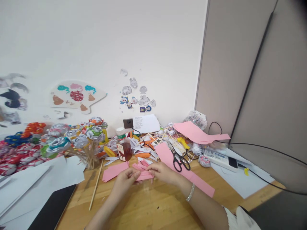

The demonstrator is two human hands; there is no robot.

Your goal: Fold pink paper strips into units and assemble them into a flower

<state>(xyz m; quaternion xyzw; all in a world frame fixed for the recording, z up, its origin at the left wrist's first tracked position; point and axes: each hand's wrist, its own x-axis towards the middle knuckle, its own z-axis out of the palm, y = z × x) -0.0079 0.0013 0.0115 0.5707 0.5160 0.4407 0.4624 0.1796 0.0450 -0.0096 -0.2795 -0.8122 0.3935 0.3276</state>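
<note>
Right now your left hand (126,179) and your right hand (164,172) meet over the front middle of the light wooden desk (148,207), with a folded pink paper strip (144,175) between them. Both sets of fingers are curled in and closed on it, the left on one end and the right on the other. The thumbs are hidden, so you cannot tell how hard they press.

Judge this piece as almost weightless, thin and limp. It will likely sag if you hold it by one end, take any crease for good, and tear where a fold is overworked. A flat pinch between thumb and forefinger, close to the fold line, looks like the safest hold, since dry paper slides easily on smooth wood.

More loose pink paper strips (114,171) lie just beside your left hand. A long pink paper sheet (202,187) runs under your right wrist. Black-handled scissors (178,159) rest on that sheet near your right hand, and a thin wooden stick (96,188) lies well to the left.
</note>
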